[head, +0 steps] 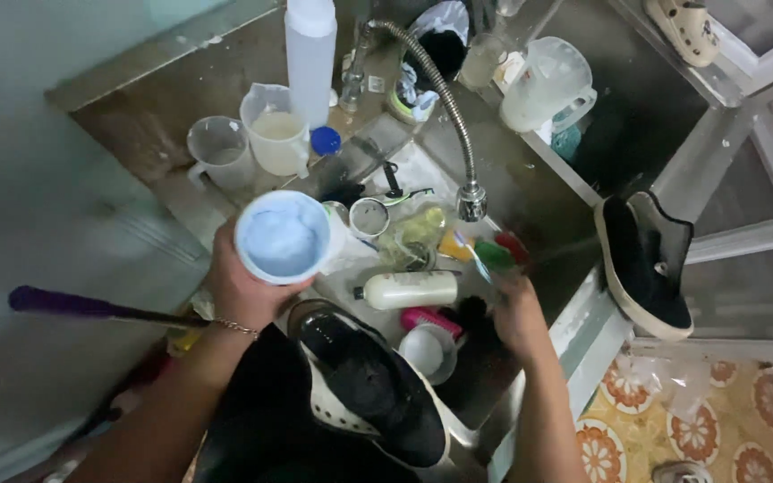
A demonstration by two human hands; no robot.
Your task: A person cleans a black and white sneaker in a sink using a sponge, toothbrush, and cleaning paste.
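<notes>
My left hand [243, 286] has fingers clamped on the cup [284, 237], right hand [516, 313] on a brush [485, 255]; cup is tilted w/ foam, may spill on the shoe [373, 385].

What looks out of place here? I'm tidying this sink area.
Shoes among kitchenware: a black shoe balances on the sink rim, another black shoe lies at the near edge, and a white bottle lies toppled in the basin.

Bare forearms, sleeveless, left wrist [236, 328] — thin chain bracelet
</notes>
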